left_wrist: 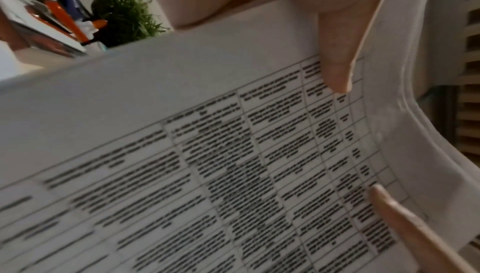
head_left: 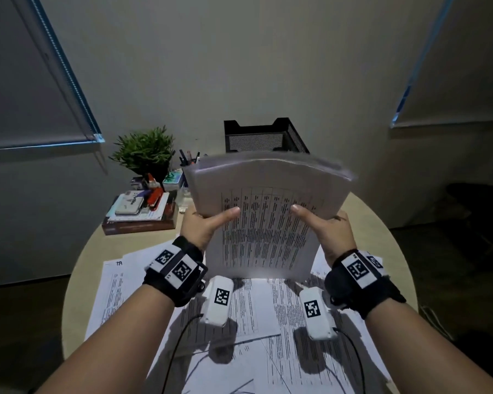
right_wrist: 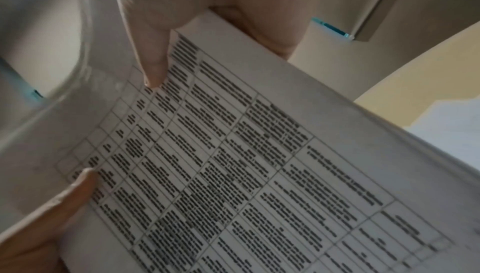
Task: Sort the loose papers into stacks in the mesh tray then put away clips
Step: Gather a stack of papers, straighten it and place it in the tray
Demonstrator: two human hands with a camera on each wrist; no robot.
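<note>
A thick stack of printed papers (head_left: 265, 211) stands upright above the round table, its top bowing away from me. My left hand (head_left: 208, 223) grips its left edge with the thumb across the front sheet. My right hand (head_left: 323, 226) grips the right edge the same way. In the left wrist view the stack of papers (left_wrist: 182, 164) fills the frame with my left thumb (left_wrist: 337, 66) pressed on the table print. The right wrist view shows the stack of papers (right_wrist: 259, 174) under my right thumb (right_wrist: 153, 62). The black mesh tray (head_left: 264, 136) stands behind the stack.
Loose printed sheets (head_left: 239, 308) cover the near half of the round table (head_left: 382, 231). At the back left sit a potted plant (head_left: 144, 150), a pen holder (head_left: 190, 159) and a pile of books with a stapler (head_left: 141, 211). Dark floor surrounds the table.
</note>
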